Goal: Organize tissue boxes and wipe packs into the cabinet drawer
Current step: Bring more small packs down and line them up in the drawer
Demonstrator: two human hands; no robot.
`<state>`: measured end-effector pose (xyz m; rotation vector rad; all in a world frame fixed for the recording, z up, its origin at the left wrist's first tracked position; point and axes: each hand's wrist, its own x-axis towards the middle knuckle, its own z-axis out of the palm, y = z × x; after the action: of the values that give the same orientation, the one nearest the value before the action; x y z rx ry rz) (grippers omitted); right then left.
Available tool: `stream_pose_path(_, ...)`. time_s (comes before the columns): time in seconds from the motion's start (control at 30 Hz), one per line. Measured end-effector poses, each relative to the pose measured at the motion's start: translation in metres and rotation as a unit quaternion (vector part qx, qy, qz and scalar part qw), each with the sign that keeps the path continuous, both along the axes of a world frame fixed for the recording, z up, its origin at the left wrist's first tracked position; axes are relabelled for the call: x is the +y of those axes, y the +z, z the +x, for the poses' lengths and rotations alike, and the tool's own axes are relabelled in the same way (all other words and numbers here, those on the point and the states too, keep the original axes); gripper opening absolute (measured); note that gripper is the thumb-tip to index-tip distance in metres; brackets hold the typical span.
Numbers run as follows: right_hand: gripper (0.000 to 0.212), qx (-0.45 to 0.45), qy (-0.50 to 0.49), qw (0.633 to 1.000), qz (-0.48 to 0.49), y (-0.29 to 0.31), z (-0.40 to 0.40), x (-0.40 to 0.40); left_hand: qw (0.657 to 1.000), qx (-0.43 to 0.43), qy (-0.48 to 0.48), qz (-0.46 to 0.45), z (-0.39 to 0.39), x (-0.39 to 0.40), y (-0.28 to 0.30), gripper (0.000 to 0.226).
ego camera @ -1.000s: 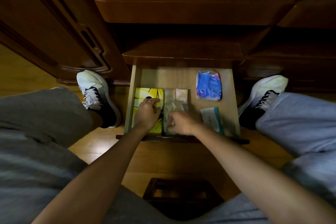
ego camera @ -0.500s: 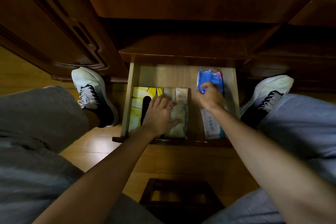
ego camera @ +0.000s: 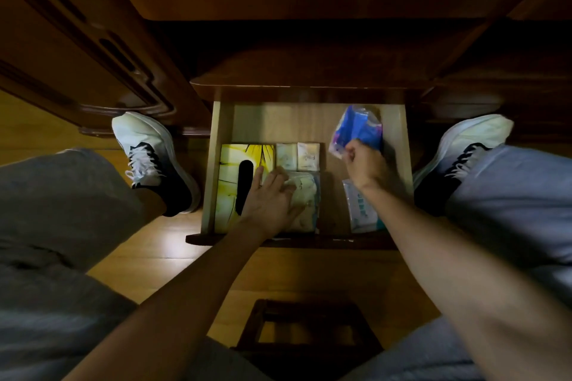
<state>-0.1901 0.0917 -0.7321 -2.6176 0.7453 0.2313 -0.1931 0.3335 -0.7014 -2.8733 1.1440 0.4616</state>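
Inside the open drawer (ego camera: 397, 133), a blue wipe pack (ego camera: 356, 127) is being pinched at the back right by the curled fingers of the right hand (ego camera: 366, 167), while a pale tissue pack (ego camera: 305, 201) beside the yellow tissue box (ego camera: 230, 164) is being pressed by the left hand (ego camera: 272, 204), fingers straight and spread.

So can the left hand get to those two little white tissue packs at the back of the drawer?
Probably yes. The left hand lies flat just in front of the two small white tissue packs, and nothing sits between them.
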Motion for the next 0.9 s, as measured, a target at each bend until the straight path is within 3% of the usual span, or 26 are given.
stream_pose_path(0.1, 0.011, -0.103, 0.090, 0.991, 0.006, 0.032, -0.008, 0.019, 0.981, -0.053, 0.062, -0.177, 0.001, 0.000, 0.005, 0.029)
stream_pose_path(0.2, 0.015, -0.139, 0.202, 0.969, 0.017, 0.062, -0.026, 0.046, 0.949, -0.084, 0.182, -0.243, 0.007, 0.008, 0.012, 0.029)
stream_pose_path(0.3, 0.012, -0.058, 0.349, 0.933, 0.065, 0.075, -0.046, 0.077, 0.908, -0.045, 0.305, -0.282, 0.015, 0.020, 0.020, 0.032)
stream_pose_path(0.4, 0.015, 0.046, 0.420, 0.901, 0.101, 0.075, -0.058, 0.097, 0.884, -0.014, 0.352, -0.308, 0.016, 0.029, 0.026, 0.027)
stream_pose_path(0.47, 0.014, 0.116, 0.404, 0.893, 0.160, 0.074, -0.056, 0.100, 0.904, 0.012, 0.320, -0.284, 0.014, 0.032, 0.029, 0.034)
stream_pose_path(0.57, 0.023, 0.238, 0.328, 0.876, 0.262, 0.078, -0.044, 0.095, 0.969, 0.027, 0.165, -0.179, 0.013, 0.033, 0.029, 0.062)
stream_pose_path(0.63, 0.016, 0.202, 0.285, 0.893, 0.284, 0.080, -0.040, 0.090, 0.991, 0.033, 0.077, -0.106, 0.011, 0.033, 0.028, 0.087)
stream_pose_path(0.7, 0.016, 0.099, 0.279, 0.933, 0.204, 0.079, -0.038, 0.083, 0.995, 0.047, 0.049, -0.070, 0.009, 0.032, 0.024, 0.108)
stream_pose_path(0.8, 0.072, 0.053, 0.312, 0.948, 0.025, 0.070, -0.041, 0.075, 0.998, 0.045, 0.030, -0.035, 0.007, 0.032, 0.019, 0.126)
stream_pose_path(0.9, 0.101, 0.100, 0.338, 0.936, 0.004, 0.054, -0.049, 0.077, 0.998, -0.009, -0.064, 0.017, 0.009, 0.032, 0.015, 0.108)
